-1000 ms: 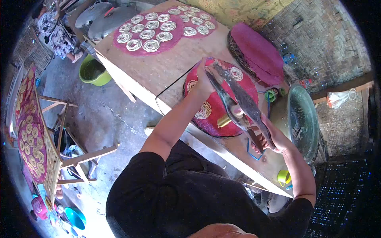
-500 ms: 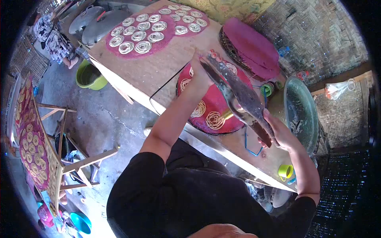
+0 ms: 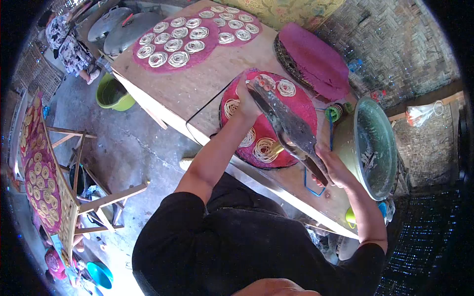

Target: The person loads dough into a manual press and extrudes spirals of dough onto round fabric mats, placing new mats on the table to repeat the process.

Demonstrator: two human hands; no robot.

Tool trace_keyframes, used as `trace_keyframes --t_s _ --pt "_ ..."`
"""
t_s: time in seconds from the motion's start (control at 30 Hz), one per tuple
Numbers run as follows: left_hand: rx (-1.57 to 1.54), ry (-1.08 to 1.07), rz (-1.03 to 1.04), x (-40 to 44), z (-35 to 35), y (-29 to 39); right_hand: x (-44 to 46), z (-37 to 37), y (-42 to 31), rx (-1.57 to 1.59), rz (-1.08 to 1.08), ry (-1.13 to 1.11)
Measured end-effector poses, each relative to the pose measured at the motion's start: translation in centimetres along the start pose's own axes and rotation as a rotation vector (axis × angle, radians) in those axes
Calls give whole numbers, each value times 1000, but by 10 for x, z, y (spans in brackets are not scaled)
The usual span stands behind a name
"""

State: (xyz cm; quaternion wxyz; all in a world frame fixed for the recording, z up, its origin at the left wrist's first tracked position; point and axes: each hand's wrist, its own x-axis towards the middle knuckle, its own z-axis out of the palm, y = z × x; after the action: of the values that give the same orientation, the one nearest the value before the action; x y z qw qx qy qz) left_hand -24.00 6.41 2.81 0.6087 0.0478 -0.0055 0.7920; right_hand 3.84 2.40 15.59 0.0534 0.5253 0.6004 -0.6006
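A dark wooden press [image 3: 291, 123] with two long arms and a brass cylinder [image 3: 277, 147] is held above a round red cloth [image 3: 296, 106]. My left hand [image 3: 251, 96] is wrapped round its upper left end, and my right hand [image 3: 333, 167] grips its lower right end. Its two arms lie close together. Directly by the cylinder's mouth, a coil of pale noodle strands [image 3: 265, 150] lies on the cloth. More coils sit on the cloth's left side and top, partly hidden by my left arm.
Pink cloths with many coils [image 3: 174, 45] cover the table's far end [image 3: 222, 64]. Folded pink cloths [image 3: 316, 61] lie behind the press. A big basin [image 3: 377, 153] is at the right, a green tub [image 3: 114, 93] on the floor. People [image 3: 69, 44] are at far left and lower left.
The press's arms have come closer together. A coil has formed at the front of the red cloth, under the cylinder, since the earliest frame. My right hand has shifted slightly left and up.
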Motion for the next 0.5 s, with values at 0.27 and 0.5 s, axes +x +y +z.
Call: trace_keyframes --t_s 0.27,0.5 --pt "21 -319 -90 31 40 20 24 0 19 150 -147 -50" --pt "-87 -131 -108 49 18 -45 -8 -41 3 128 95 -1"
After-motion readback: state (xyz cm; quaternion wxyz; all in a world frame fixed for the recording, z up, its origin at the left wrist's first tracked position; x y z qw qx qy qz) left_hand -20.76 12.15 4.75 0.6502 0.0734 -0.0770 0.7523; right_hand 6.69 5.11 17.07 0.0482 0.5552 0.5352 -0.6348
